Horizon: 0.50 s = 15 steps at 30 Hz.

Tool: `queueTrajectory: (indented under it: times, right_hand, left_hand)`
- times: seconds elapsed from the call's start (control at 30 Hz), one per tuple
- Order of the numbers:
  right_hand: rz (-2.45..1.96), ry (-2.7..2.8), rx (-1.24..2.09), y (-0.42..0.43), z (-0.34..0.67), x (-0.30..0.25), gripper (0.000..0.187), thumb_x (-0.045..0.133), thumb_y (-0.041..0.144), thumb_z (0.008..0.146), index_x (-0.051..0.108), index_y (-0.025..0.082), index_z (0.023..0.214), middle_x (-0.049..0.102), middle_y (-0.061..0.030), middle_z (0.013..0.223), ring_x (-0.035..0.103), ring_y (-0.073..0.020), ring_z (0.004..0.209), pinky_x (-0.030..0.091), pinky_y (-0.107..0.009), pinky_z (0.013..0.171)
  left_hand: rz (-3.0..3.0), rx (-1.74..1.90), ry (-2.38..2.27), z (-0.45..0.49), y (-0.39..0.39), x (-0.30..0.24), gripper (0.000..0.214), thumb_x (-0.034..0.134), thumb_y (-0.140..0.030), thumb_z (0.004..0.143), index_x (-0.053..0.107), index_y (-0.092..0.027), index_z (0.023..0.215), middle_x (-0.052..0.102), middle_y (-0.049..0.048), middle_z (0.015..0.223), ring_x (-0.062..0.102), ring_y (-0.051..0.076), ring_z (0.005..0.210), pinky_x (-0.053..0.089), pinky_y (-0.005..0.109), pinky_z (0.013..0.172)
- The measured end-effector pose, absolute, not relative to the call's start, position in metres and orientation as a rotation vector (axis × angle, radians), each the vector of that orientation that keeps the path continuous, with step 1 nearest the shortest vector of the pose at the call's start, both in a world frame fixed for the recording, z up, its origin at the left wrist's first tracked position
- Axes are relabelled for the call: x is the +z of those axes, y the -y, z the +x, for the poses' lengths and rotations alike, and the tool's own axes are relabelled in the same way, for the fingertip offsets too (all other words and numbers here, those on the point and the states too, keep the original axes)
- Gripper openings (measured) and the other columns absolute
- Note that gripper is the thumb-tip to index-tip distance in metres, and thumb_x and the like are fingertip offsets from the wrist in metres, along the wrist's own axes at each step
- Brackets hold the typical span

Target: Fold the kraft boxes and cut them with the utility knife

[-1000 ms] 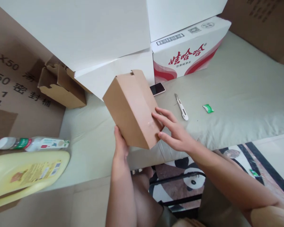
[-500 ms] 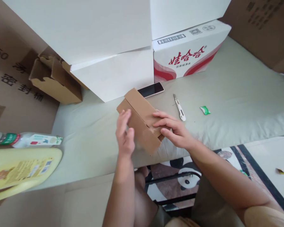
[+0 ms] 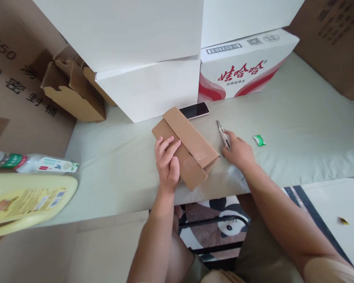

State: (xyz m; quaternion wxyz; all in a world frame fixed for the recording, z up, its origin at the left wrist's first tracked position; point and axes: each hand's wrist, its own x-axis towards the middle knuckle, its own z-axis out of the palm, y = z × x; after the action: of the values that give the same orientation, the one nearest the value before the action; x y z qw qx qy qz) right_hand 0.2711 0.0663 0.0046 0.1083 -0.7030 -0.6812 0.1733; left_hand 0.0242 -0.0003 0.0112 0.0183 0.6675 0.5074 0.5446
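Observation:
A small flattened brown cardboard box (image 3: 191, 137) lies at an angle on the pale cloth, its end flaps slightly apart at the lower right. My left hand (image 3: 168, 161) rests on its left side, fingers stretched out flat over the cardboard. To the right, my right hand (image 3: 238, 151) has its thumb and fingers closed around the handle of a white utility knife (image 3: 223, 133). The knife's blade end points away from me, and its lower handle is hidden by the fingers.
Behind the cardboard are a phone (image 3: 197, 110) and stacked white cartons (image 3: 153, 90), one with red lettering (image 3: 242, 76). A green packet (image 3: 259, 140) lies right of the knife. At left are a bottle (image 3: 32, 162), a yellow jug (image 3: 32, 200) and brown cardboard holders (image 3: 76, 94).
My right hand has left the cardboard and moved right onto the utility knife, gripping it. My left hand has settled flat on the cardboard. The view has shifted slightly.

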Motion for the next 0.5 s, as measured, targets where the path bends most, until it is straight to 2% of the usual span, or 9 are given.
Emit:
queueTrajectory:
  times: [0.1,0.17,0.23,0.33,0.4,0.5]
  right_hand:
    - [-1.808,1.756,0.887,-0.060,0.270,0.018,0.059,0.049,0.026,0.079,0.052,0.023,0.138,0.063,-0.0021,0.069,0.056,-0.0214,0.060,0.044,-0.031,0.057]
    - [-1.461,1.519,1.218,-0.055,0.270,0.027,0.047,0.044,0.027,0.078,0.060,0.025,0.122,0.057,0.0017,0.064,0.044,-0.0149,0.046,0.034,-0.027,0.045]
    - [-1.119,1.325,1.417,-0.049,0.269,0.037,0.040,0.044,0.030,0.075,0.062,0.024,0.110,0.058,0.0007,0.070,0.043,-0.0122,0.043,0.030,-0.027,0.041]
    - [-0.814,1.224,1.449,-0.040,0.266,0.048,0.046,0.051,0.037,0.071,0.057,0.024,0.115,0.065,-0.0042,0.086,0.062,-0.0172,0.059,0.040,-0.029,0.045]
    - [-0.800,1.252,1.368,-0.035,0.262,0.052,0.049,0.059,0.036,0.071,0.053,0.026,0.119,0.069,-0.0045,0.092,0.068,-0.0192,0.071,0.047,-0.030,0.052]
    - [-0.995,1.251,1.184,-0.028,0.260,0.054,0.031,0.066,0.029,0.077,0.051,0.026,0.103,0.068,0.0025,0.074,0.063,-0.0137,0.058,0.047,-0.026,0.051]
  left_hand:
    - [2.068,1.688,-1.556,0.024,0.000,0.012,0.040,0.037,-0.032,0.102,0.069,-0.021,0.122,0.062,0.0095,0.133,0.044,0.026,0.139,0.030,0.052,0.121]
    - [2.061,1.669,-1.565,0.024,0.001,0.012,0.040,0.037,-0.033,0.102,0.069,-0.021,0.123,0.062,0.0096,0.133,0.044,0.026,0.139,0.030,0.052,0.121]
    - [2.050,1.658,-1.586,0.024,0.001,0.012,0.041,0.036,-0.034,0.102,0.069,-0.021,0.123,0.062,0.0095,0.133,0.044,0.027,0.139,0.029,0.052,0.121]
    - [2.032,1.645,-1.620,0.025,0.001,0.012,0.043,0.035,-0.037,0.102,0.070,-0.021,0.122,0.063,0.0092,0.133,0.043,0.027,0.140,0.029,0.053,0.121]
    - [2.020,1.653,-1.622,0.026,-0.001,0.011,0.042,0.037,-0.037,0.101,0.070,-0.021,0.120,0.063,0.0088,0.132,0.042,0.027,0.140,0.029,0.053,0.122]
    - [1.987,1.710,-1.591,0.029,-0.004,0.010,0.039,0.040,-0.034,0.100,0.071,-0.022,0.120,0.062,0.0077,0.133,0.042,0.027,0.140,0.027,0.052,0.123]
